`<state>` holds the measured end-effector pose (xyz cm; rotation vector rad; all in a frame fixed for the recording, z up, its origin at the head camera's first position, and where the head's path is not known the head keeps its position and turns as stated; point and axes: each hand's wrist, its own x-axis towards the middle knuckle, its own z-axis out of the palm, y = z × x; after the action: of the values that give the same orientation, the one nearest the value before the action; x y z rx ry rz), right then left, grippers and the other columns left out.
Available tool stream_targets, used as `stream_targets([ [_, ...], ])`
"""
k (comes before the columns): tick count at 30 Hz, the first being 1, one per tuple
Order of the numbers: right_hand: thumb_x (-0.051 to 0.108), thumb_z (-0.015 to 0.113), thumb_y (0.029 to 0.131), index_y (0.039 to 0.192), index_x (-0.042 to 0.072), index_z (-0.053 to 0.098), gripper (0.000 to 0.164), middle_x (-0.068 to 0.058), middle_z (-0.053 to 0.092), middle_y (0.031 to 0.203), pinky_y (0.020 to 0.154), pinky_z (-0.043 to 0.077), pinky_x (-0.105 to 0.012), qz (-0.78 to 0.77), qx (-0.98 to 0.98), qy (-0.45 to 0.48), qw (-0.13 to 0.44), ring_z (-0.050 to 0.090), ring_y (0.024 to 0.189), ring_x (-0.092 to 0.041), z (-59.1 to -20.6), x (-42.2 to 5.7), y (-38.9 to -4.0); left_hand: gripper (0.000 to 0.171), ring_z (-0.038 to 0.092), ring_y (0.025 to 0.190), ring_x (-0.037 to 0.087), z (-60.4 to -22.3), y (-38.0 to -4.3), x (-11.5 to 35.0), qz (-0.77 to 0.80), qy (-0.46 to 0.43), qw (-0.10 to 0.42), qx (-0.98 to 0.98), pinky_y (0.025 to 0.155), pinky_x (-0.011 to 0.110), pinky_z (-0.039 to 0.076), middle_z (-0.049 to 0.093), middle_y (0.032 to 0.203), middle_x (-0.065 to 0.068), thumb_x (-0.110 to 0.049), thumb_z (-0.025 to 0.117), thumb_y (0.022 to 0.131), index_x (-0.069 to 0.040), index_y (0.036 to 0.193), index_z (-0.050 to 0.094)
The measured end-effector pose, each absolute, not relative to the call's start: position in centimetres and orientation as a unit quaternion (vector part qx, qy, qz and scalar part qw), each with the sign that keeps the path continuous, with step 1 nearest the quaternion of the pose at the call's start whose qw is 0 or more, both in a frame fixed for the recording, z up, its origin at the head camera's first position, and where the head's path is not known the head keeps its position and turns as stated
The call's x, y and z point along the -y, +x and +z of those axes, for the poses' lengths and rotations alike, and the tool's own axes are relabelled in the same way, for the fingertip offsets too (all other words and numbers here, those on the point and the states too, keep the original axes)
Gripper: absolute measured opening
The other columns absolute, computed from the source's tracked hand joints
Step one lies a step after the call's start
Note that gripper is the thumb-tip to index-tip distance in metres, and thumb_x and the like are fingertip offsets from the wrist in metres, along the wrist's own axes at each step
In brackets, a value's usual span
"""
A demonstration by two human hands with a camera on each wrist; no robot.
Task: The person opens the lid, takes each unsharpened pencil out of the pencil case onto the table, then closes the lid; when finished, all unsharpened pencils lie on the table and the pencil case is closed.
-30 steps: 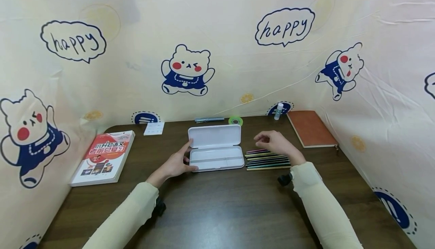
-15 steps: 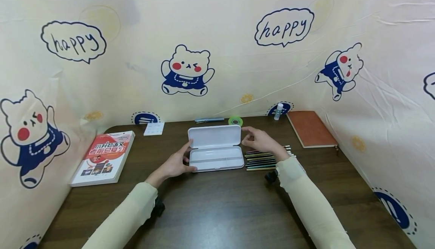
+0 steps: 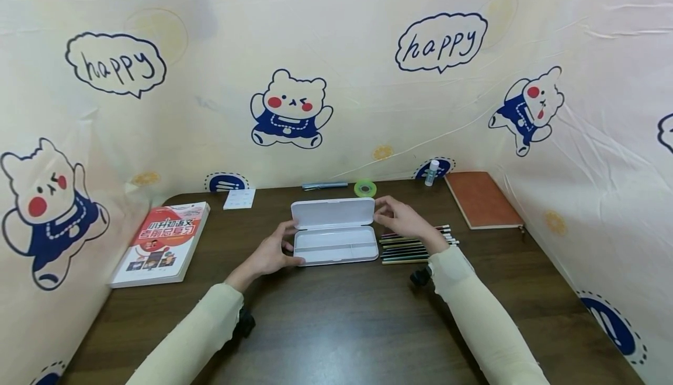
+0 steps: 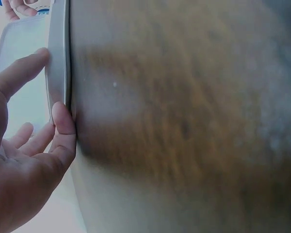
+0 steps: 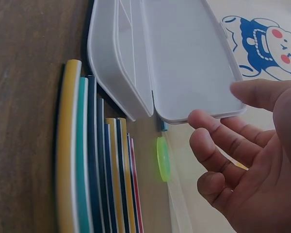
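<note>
A white pencil case [image 3: 321, 250] lies unfolded on the table, its inside bare and split by a divider. Its lid [image 3: 332, 214] leans up at the back. My left hand [image 3: 269, 253] holds the case's left end, thumb at the front corner and fingers near the hinge. In the left wrist view, fingertips touch the case's side wall [image 4: 58, 58]. My right hand [image 3: 402, 218] pinches the lid's right edge; in the right wrist view its thumb is on the inner side and fingertips are at the rim. Several pencils [image 3: 405, 253] lie in a row beneath the right forearm.
Behind the case are a blue pen [image 3: 325, 186] and a green tape roll [image 3: 365, 188]. A glue stick [image 3: 432, 173] and brown notebook [image 3: 484, 199] are at the back right. A book [image 3: 162, 245] and white card [image 3: 239, 198] lie left.
My right hand has moved left from above the pencils to the lid's right edge. The lid has tilted up slightly from its flatter position. The left hand stays at the case.
</note>
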<state>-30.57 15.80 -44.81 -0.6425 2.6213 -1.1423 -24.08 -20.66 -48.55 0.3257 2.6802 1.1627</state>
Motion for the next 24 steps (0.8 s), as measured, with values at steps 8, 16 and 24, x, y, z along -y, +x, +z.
stream_targets([
  [8, 0.042, 0.038, 0.108, 0.133, 0.013, 0.051, 0.041, -0.013, 0.067, 0.121, 0.082, 0.052, -0.043, -0.417, -0.877, -0.201, 0.128, 0.063, 0.097, -0.036, -44.9, -16.3, -29.6, 0.1, 0.063, 0.105, 0.024, -48.7, -24.2, 20.5, 0.438, 0.082, 0.108, -0.889, 0.088, 0.037, 0.049, 0.049, 0.149, 0.018, -0.018, 0.088, 0.076, -0.015, 0.146, 0.018],
  [16, 0.048, 0.036, 0.107, 0.121, 0.016, 0.055, 0.039, -0.012, 0.066, 0.114, 0.076, 0.048, -0.035, -0.373, -0.892, -0.225, 0.121, 0.062, 0.093, -0.03, -45.2, -16.1, -28.8, 0.087, 0.063, 0.106, 0.025, -48.7, -24.1, 20.7, 0.4, 0.102, 0.103, -0.905, 0.089, 0.042, 0.051, 0.053, 0.142, 0.019, -0.029, 0.085, 0.08, -0.023, 0.146, 0.029],
  [24, 0.043, 0.053, 0.102, 0.112, 0.02, 0.057, 0.025, -0.001, 0.066, 0.105, 0.078, 0.05, -0.032, -0.322, -0.904, -0.262, 0.104, 0.059, 0.09, -0.015, -45.9, -15.7, -28.2, 0.074, 0.057, 0.112, 0.025, -48.4, -23.7, 20.6, 0.423, 0.069, 0.126, -0.895, 0.08, 0.033, 0.053, 0.051, 0.138, 0.012, -0.066, 0.059, 0.09, -0.023, 0.145, 0.037],
])
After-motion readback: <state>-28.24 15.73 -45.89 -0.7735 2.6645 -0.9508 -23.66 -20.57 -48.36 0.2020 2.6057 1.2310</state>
